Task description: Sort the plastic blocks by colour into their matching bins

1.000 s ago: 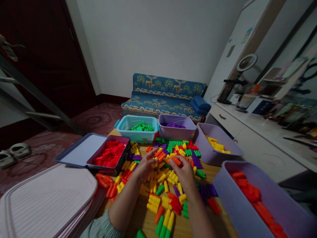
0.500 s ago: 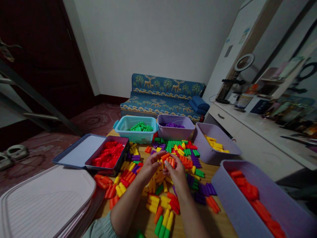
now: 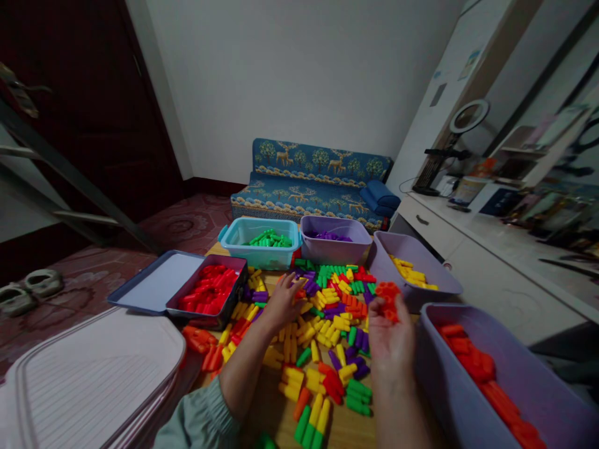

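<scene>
My right hand [image 3: 392, 327] is closed round a cluster of orange bullet-shaped building blocks [image 3: 388, 300], raised above the right part of the table. The ends of the blocks face up and away from the palm. Over the left middle of the table, my left hand [image 3: 284, 304] has its fingers apart and holds nothing I can see. Beneath its fingertips lie purple blocks [image 3: 311, 285] and yellow blocks. Several loose yellow blocks [image 3: 306, 330] are spread between the two hands. Near the front, joined green-and-yellow blocks [image 3: 312, 421] lie side by side.
A lilac bin [image 3: 427, 337] at the right holds orange blocks. Behind stand a lilac bin [image 3: 412, 249] with yellow blocks, a lilac bin [image 3: 334, 249] with purple blocks and a turquoise bin [image 3: 262, 257] with green blocks. An open case [image 3: 135, 284] holds red blocks. White lids [image 3: 93, 368] lie at left.
My hands were together over the middle with orange blocks between them. The right hand has carried the orange cluster right, towards the bins; the left has let go and moved slightly away.
</scene>
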A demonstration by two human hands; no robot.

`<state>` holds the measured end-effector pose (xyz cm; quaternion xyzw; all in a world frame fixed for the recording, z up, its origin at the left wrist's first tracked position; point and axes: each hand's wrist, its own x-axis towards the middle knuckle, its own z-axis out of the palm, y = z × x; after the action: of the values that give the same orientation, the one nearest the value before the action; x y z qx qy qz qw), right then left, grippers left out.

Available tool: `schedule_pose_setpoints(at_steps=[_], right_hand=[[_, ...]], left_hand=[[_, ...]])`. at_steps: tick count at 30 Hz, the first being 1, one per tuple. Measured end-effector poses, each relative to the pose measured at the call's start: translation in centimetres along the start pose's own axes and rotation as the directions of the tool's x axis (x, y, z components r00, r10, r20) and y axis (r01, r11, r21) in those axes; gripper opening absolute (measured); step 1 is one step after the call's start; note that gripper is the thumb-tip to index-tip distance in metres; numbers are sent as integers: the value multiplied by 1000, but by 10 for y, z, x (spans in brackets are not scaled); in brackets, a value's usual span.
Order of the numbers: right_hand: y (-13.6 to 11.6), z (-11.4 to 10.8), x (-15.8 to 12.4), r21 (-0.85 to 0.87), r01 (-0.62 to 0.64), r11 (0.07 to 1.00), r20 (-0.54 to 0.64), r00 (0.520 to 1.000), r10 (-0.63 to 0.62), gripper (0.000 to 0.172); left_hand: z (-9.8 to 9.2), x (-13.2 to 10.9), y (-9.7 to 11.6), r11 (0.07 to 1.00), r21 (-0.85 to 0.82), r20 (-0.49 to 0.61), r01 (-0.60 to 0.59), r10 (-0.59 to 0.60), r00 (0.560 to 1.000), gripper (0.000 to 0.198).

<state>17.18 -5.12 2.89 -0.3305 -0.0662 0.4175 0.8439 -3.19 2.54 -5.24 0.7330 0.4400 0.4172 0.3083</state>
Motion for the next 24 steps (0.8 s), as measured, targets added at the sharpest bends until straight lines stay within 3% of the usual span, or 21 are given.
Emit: schedule_pose_setpoints(at_steps=[4, 10, 14, 20, 24], right_hand=[[-40, 1, 10, 203, 227, 953, -36, 974, -224, 3], [-65, -18, 27, 292, 378, 878, -135, 926, -354, 9], [-71, -24, 29, 377, 314, 871, -221, 944, -245, 17], [-72, -25, 29, 362, 224, 905, -127, 973, -190, 34], [-49, -20, 26, 272, 155, 950, -72, 987, -140, 33]], left_hand=[[3, 8, -4, 993, 114, 92, 20, -31, 995, 54], [14, 6, -14, 983, 184, 95, 8, -26, 995, 53], [15, 7, -20, 947, 312, 174, -78, 24, 984, 51], [11, 9, -13, 896, 430, 250, -110, -1, 968, 45], [11, 9, -10, 900, 409, 256, -151, 46, 966, 36]])
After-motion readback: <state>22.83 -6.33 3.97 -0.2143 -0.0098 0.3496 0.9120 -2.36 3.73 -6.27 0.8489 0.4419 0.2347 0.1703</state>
